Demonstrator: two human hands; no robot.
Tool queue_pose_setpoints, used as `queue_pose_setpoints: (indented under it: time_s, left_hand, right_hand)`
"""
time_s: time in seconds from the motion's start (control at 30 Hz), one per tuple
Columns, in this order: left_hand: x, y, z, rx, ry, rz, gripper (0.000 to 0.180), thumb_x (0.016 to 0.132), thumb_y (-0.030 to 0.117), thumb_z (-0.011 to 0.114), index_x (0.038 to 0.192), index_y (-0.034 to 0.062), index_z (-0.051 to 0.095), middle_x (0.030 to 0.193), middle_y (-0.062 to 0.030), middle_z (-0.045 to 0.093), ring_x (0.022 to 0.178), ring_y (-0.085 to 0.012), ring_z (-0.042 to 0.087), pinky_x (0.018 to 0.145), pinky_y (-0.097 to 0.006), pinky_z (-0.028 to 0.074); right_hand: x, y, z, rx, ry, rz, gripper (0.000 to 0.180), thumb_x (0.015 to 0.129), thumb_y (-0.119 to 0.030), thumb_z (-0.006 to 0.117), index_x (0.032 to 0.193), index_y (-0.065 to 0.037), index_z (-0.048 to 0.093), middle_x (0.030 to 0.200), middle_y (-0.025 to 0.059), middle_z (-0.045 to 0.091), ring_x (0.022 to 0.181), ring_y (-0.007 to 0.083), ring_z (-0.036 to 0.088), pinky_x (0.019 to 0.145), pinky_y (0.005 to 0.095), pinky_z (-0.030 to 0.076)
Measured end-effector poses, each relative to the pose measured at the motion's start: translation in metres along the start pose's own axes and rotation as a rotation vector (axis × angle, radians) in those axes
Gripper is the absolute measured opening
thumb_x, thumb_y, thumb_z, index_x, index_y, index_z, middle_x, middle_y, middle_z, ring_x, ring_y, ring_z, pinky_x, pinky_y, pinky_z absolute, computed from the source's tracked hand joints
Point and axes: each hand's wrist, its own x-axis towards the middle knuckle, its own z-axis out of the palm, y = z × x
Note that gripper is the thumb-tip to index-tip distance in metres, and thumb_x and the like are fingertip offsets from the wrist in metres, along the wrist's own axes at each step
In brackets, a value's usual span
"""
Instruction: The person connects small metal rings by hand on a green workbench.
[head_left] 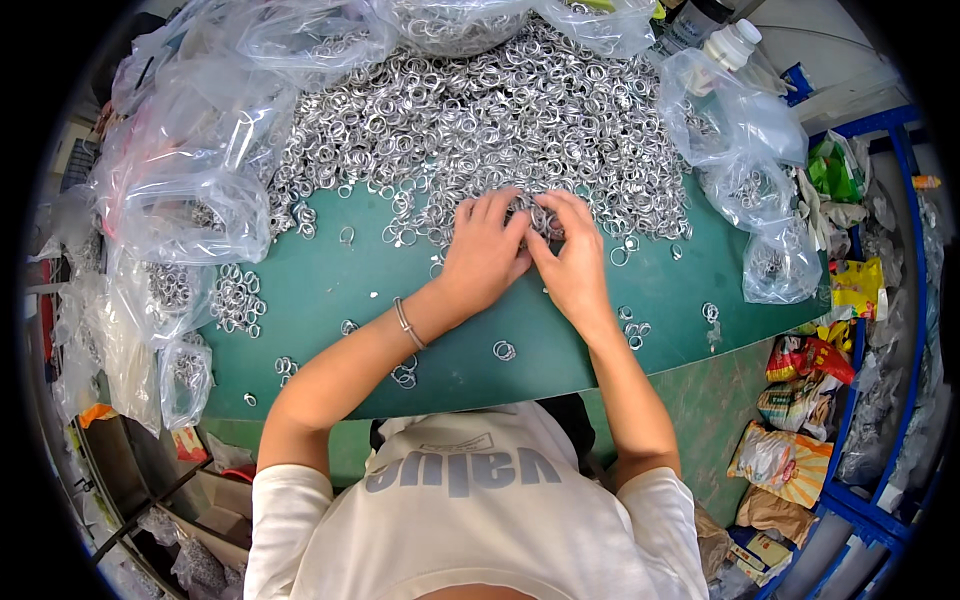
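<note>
A broad heap of silver metal rings (480, 110) covers the far half of the green table (450, 380). At its near edge my two hands meet, fingertips almost touching around a small clump of rings (530, 208). My left hand (485, 250) has a metal bangle at its wrist, and its fingers curl over the clump from the left. From the right, my right hand (573, 262) bends its thumb and fingers about the same clump. Exactly which rings each hand grips is partly hidden by the fingers.
Clear plastic bags with rings line the left (195, 215) and right (750, 185) edges. Small ring groups, such as a pair (503, 350), lie nearer me. A white bottle (730, 45) stands at the back right. A blue shelf frame (870, 515) with colourful packages stands right.
</note>
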Motion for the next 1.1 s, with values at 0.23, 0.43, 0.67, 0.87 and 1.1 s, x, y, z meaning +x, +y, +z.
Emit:
queue_pose_setpoints:
  time_s: [0.23,0.43,0.67,0.87,1.1]
  left_hand:
    - [0.004,-0.019,-0.016,-0.088,0.235,-0.212,0.045,0.072,0.009,0.073,0.112,0.0062,0.052,0.119,-0.0123,0.053,0.112,-0.0322,0.05,0.092,-0.042,0.037]
    - [0.0,-0.042,-0.035,-0.236,0.336,-0.331,0.031,0.08,-0.003,0.064,0.109,0.001,0.055,0.107,-0.0137,0.056,0.094,-0.0288,0.058,0.083,-0.035,0.047]
    - [-0.024,-0.008,-0.047,-0.152,0.217,-0.115,0.035,0.076,-0.004,0.065,0.108,0.0058,0.059,0.111,-0.0129,0.056,0.103,-0.0309,0.053,0.092,-0.04,0.041]
    - [-0.045,0.007,-0.042,-0.014,-0.151,-0.006,0.034,0.076,0.01,0.071,0.108,0.0092,0.062,0.119,-0.0091,0.051,0.113,-0.0281,0.046,0.087,-0.04,0.036]
    - [-0.049,-0.004,-0.047,-0.179,0.063,-0.168,0.031,0.08,0.0,0.066,0.11,0.0059,0.062,0.109,-0.0098,0.054,0.105,-0.0264,0.052,0.084,-0.036,0.043]
  right_hand:
    - [0.015,-0.033,0.0,0.209,-0.288,-0.184,0.037,0.086,0.001,0.059,0.124,-0.002,0.058,0.138,0.012,0.048,0.121,0.0202,0.051,0.096,0.0321,0.045]
    - [0.024,-0.012,-0.039,0.36,-0.206,-0.063,0.034,0.087,0.0,0.059,0.121,-0.003,0.058,0.128,0.0101,0.054,0.113,0.0191,0.055,0.092,0.0314,0.047]
    - [-0.004,0.004,-0.071,-0.271,-0.192,0.097,0.02,0.076,0.002,0.069,0.096,0.001,0.065,0.087,0.0113,0.065,0.066,0.0177,0.057,0.062,0.0307,0.047]
    - [-0.009,0.013,-0.02,-0.55,-0.098,-0.354,0.023,0.075,0.0,0.071,0.097,0.0,0.064,0.095,0.0102,0.06,0.074,0.0208,0.056,0.066,0.0304,0.046]
    - [-0.029,0.0,-0.021,0.522,-0.298,0.355,0.018,0.09,-0.009,0.062,0.104,0.002,0.063,0.094,0.0059,0.065,0.074,0.0111,0.057,0.066,0.0249,0.046]
